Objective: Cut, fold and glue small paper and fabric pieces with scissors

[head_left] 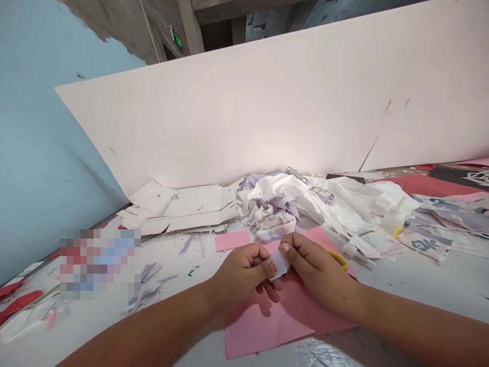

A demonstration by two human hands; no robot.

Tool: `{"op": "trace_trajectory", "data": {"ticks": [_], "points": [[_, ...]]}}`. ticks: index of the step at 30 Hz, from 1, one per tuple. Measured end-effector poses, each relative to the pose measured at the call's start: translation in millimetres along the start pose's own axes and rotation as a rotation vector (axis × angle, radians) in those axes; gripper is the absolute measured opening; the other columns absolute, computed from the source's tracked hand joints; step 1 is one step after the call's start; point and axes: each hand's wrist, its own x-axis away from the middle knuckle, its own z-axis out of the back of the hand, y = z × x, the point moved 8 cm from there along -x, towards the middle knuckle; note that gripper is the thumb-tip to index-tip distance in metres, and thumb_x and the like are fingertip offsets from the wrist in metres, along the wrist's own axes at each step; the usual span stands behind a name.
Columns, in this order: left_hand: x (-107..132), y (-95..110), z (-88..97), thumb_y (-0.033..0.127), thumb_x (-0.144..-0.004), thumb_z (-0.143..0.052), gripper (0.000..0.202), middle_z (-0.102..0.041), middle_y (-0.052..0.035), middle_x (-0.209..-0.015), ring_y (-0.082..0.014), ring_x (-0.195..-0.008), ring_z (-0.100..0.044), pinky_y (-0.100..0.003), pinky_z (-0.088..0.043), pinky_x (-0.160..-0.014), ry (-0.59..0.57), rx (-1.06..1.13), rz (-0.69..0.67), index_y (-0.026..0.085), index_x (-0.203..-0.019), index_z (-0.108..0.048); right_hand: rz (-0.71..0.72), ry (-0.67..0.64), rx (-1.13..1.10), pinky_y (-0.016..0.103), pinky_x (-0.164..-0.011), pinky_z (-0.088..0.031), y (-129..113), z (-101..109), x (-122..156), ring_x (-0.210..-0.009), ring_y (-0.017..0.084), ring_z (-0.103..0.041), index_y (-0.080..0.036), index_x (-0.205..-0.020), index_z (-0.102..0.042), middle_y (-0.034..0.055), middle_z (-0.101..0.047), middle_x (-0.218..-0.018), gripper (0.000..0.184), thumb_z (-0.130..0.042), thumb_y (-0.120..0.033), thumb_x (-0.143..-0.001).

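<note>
Between my two hands is a small pale, whitish-lilac piece (280, 264), either paper or cloth; I cannot tell which. My left hand (248, 267) pinches its left part, thumb on top and the other fingers curled below. At its upper right corner, the thumb and fingertips of my right hand (311, 262) are pressed together on it. Beneath both hands lie pink sheets (263, 331) on the white table. A yellow scissors-like loop handle (338, 260) shows just behind my right hand; the rest of it is hidden.
Flattened white cardboard (191, 206) lies at the back left. Crumpled white and lilac fabric (282, 191) is heaped behind my hands. Patterned cloth pieces (426, 243) lie right, lilac scraps (147, 288) left. A tall white panel (244, 112) stands across the back.
</note>
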Motion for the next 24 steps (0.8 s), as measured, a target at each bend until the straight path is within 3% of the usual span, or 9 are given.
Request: {"op": "trace_trajectory", "data": {"ticks": [5,12,16,20,22,24], "points": [[1,0,0.8,0.040,-0.073,-0.057,0.029,-0.062,-0.0013,-0.059,-0.0126,-0.047,-0.061,-0.019,-0.034,-0.044,0.011,0.003,0.004,0.015,-0.069,-0.044,0.020,-0.119,-0.103,0.025,-0.055,-0.039,-3,-8,-1,-0.058,0.012,-0.052,-0.019,-0.073,-0.046,-0.0020,-0.054,-0.063,0.025,-0.045,-0.043,-0.082],[3,-1,-8.9,0.042,-0.077,-0.052,0.028,-0.062,-0.0015,-0.061,-0.0124,-0.046,-0.060,-0.019,-0.033,-0.043,-0.134,0.007,0.021,0.016,-0.074,-0.044,0.003,-0.197,-0.257,0.023,-0.055,-0.039,-5,-19,3,-0.054,0.010,-0.051,-0.019,-0.067,-0.044,-0.0026,-0.056,-0.054,0.023,-0.046,-0.036,-0.082],[3,0,-6.3,0.042,-0.077,-0.051,0.028,-0.061,-0.0005,-0.057,-0.0105,-0.043,-0.059,-0.019,-0.032,-0.044,-0.081,-0.025,0.006,0.015,-0.071,-0.045,-0.011,-0.145,-0.258,0.023,-0.054,-0.038,-4,-13,-1,-0.054,0.009,-0.048,-0.019,-0.065,-0.044,-0.0036,-0.051,-0.055,0.027,-0.047,-0.040,-0.081],[0,2,8.8,0.044,-0.076,-0.052,0.029,-0.061,-0.0013,-0.057,-0.0114,-0.043,-0.057,-0.022,-0.037,-0.044,0.014,-0.035,0.000,0.015,-0.073,-0.048,0.026,-0.091,0.003,0.024,-0.054,-0.038,-7,13,-9,-0.059,0.011,-0.048,-0.021,-0.075,-0.049,-0.0014,-0.051,-0.067,0.023,-0.040,-0.041,-0.083],[-3,3,23.0,0.044,-0.075,-0.053,0.029,-0.061,-0.0012,-0.058,-0.0124,-0.046,-0.058,-0.023,-0.039,-0.044,0.091,-0.001,-0.008,0.016,-0.076,-0.050,-0.003,-0.148,0.329,0.025,-0.049,-0.035,-4,22,-11,-0.057,0.013,-0.048,-0.023,-0.078,-0.053,0.0007,-0.054,-0.071,0.012,-0.051,-0.034,-0.074],[-7,5,38.3,0.043,-0.075,-0.053,0.028,-0.060,-0.0006,-0.059,-0.0119,-0.049,-0.058,-0.022,-0.039,-0.045,0.173,0.040,-0.024,0.016,-0.081,-0.052,-0.101,-0.185,0.620,0.024,-0.041,-0.027,4,34,-9,-0.047,0.011,-0.043,-0.022,-0.069,-0.054,0.0016,-0.054,-0.069,0.010,-0.059,-0.022,-0.061]]}}
